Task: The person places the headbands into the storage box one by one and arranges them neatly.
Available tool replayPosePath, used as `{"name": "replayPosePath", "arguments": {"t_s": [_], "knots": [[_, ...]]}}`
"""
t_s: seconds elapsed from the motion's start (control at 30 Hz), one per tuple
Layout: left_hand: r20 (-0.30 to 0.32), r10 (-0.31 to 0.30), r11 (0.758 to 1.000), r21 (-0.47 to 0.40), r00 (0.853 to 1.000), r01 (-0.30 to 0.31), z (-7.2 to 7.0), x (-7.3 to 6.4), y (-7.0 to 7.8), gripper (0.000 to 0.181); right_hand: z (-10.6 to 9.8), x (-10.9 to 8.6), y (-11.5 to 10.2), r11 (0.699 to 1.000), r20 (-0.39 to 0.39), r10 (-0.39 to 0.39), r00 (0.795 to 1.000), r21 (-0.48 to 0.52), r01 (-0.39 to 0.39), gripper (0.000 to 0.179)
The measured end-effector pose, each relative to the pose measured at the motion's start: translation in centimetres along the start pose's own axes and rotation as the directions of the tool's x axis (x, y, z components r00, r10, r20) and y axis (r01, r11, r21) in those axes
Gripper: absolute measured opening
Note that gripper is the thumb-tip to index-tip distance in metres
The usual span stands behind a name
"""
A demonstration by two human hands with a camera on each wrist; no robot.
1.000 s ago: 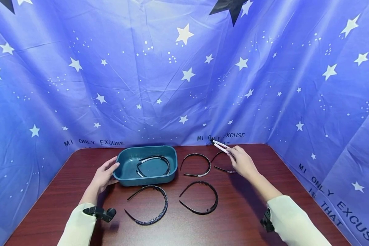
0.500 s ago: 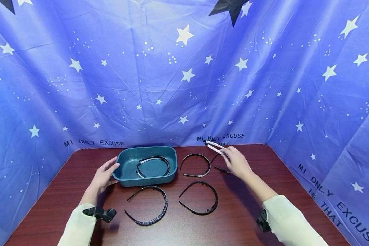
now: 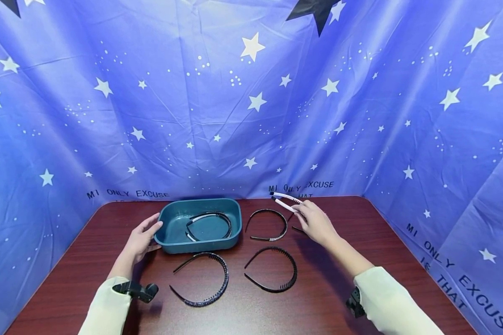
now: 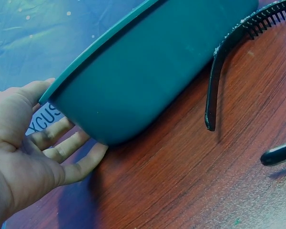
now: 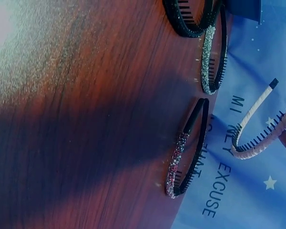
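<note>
My left hand (image 3: pixel 139 238) holds the left end of a teal plastic basin (image 3: pixel 201 247), thumb at its rim and fingers against the lower outside wall (image 4: pixel 119 90). Inside the basin lie black and white headbands, overlapping. My right hand (image 3: pixel 316 222) grips a pale pink headband (image 5: pixel 251 150) with black comb teeth, raised above the table's back right part. Its two tips point left. Under that hand lies a headband with reddish glitter (image 5: pixel 177 160), mostly hidden in the head view. A silver-glitter headband (image 3: pixel 286 225) rests between this one and the basin.
Nearer the front, a dark glittery headband (image 3: pixel 225 279) and a plain black toothed headband (image 3: pixel 295 272) lie on the brown wooden table (image 3: pixel 243 316). A blue star-printed curtain (image 3: pixel 218 102) hangs behind and on both sides.
My right hand has moved left with the pink headband, from over the far-right headband toward the silver-glitter one. My left hand and the basin stay where they were.
</note>
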State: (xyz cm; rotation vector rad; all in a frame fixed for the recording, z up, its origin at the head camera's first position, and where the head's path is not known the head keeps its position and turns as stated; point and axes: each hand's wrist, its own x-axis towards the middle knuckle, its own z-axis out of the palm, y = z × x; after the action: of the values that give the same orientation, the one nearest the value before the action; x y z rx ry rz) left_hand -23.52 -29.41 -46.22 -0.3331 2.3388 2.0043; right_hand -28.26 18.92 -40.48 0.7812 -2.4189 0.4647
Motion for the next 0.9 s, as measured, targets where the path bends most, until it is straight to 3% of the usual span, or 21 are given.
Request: {"name": "replayPosePath", "arguments": {"t_s": [0.4,0.9], "knots": [[-0.004,0.004,1.000,0.001,1.000,-0.004,0.0,0.0,0.0,0.068,0.5,0.8,-1.0,0.998,-0.019,-0.069,0.997,0.008,0.070,0.014],[-0.002,-0.002,1.000,-0.001,1.000,0.002,0.0,0.1,-0.1,0.068,0.8,1.4,-2.6,0.995,0.000,-0.096,0.995,0.021,0.096,0.015]]}}
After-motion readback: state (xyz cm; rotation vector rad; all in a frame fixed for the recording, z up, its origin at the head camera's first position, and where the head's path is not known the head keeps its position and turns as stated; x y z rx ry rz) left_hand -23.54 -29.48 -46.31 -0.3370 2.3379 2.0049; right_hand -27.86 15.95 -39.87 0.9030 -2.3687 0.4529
